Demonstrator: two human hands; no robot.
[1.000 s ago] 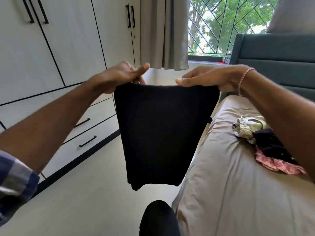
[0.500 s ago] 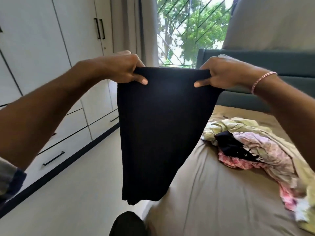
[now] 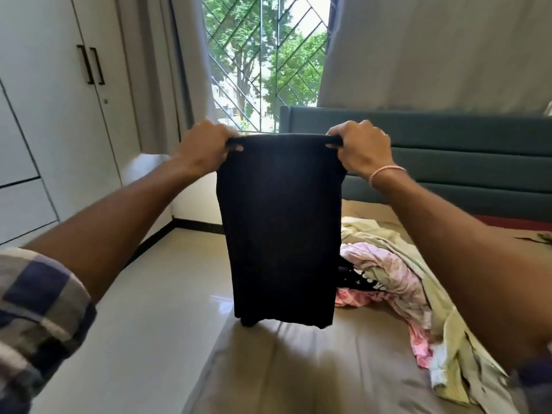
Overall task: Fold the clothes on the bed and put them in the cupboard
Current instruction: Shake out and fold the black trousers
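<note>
A black garment [image 3: 280, 228] hangs flat in front of me, held up by its top edge above the near corner of the bed [image 3: 298, 372]. My left hand [image 3: 206, 147] grips its top left corner and my right hand [image 3: 360, 147] grips its top right corner. Its lower hem hangs just over the brown bedsheet. A heap of unfolded clothes [image 3: 397, 282], pale green, pink and black, lies on the bed to the right, partly hidden behind the garment. The white cupboard [image 3: 59, 109] stands along the left wall with its doors closed.
A teal padded headboard [image 3: 463, 162] closes off the far end of the bed. Behind it are a grilled window [image 3: 265, 61] and grey curtains. Glossy tiled floor [image 3: 155, 318] runs between the bed and the cupboard.
My view has swung right, towards the window and the bed. Both hands have closed more firmly round the garment's top edge and carried it over the bed corner.
</note>
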